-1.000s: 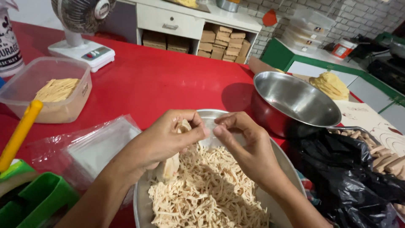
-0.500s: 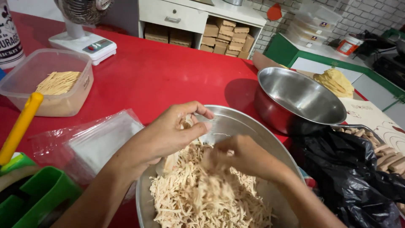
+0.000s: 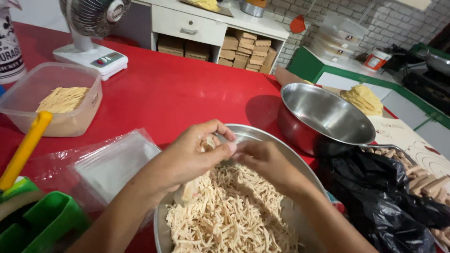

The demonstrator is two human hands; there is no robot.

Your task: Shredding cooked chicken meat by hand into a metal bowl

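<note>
A wide metal bowl (image 3: 255, 134) in front of me is heaped with pale shredded strips (image 3: 234, 215). My left hand (image 3: 190, 157) hovers over the bowl's far side, thumb and fingers pinching a pale piece (image 3: 206, 143) of the same food. My right hand (image 3: 262, 161) meets it fingertip to fingertip and grips the same piece from the right. A larger pale chunk (image 3: 187, 192) lies under my left palm among the shreds.
An empty steel bowl (image 3: 328, 117) stands to the right, a black plastic bag (image 3: 379, 192) beside it. On the red table (image 3: 178, 89) are clear plastic bags (image 3: 108, 164), a plastic tub of shreds (image 3: 51, 103), a fan (image 3: 93, 28), a green container (image 3: 42, 225) and a yellow handle (image 3: 23, 150).
Both hands dipped toward the shreds half a second ago, the right one lower. Now they have come back together, pinching a piece over the bowl's far side.
</note>
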